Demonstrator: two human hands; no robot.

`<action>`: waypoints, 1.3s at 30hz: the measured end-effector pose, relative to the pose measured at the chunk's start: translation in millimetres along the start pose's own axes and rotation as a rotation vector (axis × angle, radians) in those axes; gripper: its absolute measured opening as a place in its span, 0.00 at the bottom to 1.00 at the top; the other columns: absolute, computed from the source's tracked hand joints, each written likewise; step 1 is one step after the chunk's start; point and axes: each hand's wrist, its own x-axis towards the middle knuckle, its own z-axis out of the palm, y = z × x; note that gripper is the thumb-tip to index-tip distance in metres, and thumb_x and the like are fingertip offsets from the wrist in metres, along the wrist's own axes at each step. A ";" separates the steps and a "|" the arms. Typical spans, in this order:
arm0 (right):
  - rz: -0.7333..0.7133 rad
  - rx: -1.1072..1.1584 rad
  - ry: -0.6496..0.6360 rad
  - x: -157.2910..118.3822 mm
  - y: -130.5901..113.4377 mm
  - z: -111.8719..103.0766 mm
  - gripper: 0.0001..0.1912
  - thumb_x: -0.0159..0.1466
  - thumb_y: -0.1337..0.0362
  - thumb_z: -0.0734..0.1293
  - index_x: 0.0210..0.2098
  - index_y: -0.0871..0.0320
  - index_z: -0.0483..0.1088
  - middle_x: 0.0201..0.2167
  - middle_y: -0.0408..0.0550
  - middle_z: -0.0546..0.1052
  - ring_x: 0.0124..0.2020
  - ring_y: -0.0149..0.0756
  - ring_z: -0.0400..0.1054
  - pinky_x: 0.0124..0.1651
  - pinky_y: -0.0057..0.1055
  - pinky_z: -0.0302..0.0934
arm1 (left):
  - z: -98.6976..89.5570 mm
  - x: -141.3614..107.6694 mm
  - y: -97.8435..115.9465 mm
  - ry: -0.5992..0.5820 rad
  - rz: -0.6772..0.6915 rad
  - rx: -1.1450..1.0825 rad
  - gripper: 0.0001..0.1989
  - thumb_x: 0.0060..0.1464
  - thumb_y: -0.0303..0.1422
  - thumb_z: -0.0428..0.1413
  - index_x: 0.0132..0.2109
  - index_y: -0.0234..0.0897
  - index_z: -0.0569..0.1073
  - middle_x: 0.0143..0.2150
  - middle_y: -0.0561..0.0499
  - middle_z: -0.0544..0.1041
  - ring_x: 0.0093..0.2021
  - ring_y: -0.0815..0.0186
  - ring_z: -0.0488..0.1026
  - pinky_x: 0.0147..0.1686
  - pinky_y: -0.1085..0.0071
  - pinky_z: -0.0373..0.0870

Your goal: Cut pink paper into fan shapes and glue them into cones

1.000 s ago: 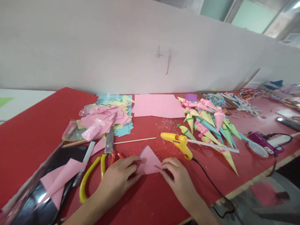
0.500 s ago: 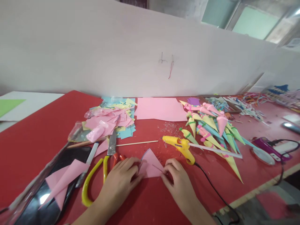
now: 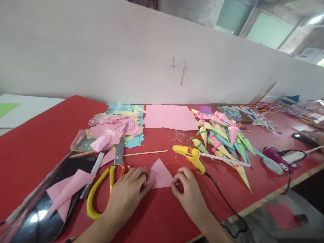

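A small pink piece of paper [image 3: 161, 174] with a pointed top lies on the red table between my hands. My left hand [image 3: 129, 193] is closed on its left edge, thumb and fingers together, where a dark line runs along the paper. At the right corner, my right hand [image 3: 187, 189] pinches the paper between thumb and fingertips. Just beyond my right hand rests a yellow glue gun [image 3: 188, 154] with a clear glue stick in its back. Scissors with yellow handles [image 3: 94, 199] lie beside my left hand, and a thin wooden stick [image 3: 146, 153] lies behind the paper.
Left are a phone [image 3: 30, 221] with pink paper strips [image 3: 69, 189] on it and a pile of cut paper [image 3: 111, 130]. A pink sheet [image 3: 169, 116] lies at the back. Several paper cones [image 3: 222, 131] and a purple power strip [image 3: 274, 158] are right. Another person's hand [image 3: 315, 136] shows at the right edge.
The view has shifted slightly to the right. A dark line across the pink paper beside my right fingertips no longer shows. Both hands keep their hold. Another person's hand has appeared at the right edge.
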 end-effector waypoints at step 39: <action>-0.026 -0.070 -0.014 -3.8 1.9 -4.3 0.04 0.58 0.70 0.62 0.27 0.57 0.64 0.30 0.45 0.67 0.33 0.35 0.63 0.36 0.30 0.59 | 6.4 -1.8 7.5 -0.090 0.587 0.164 0.17 0.55 0.26 0.48 0.52 0.35 0.64 0.46 0.48 0.73 0.45 0.63 0.69 0.43 0.65 0.59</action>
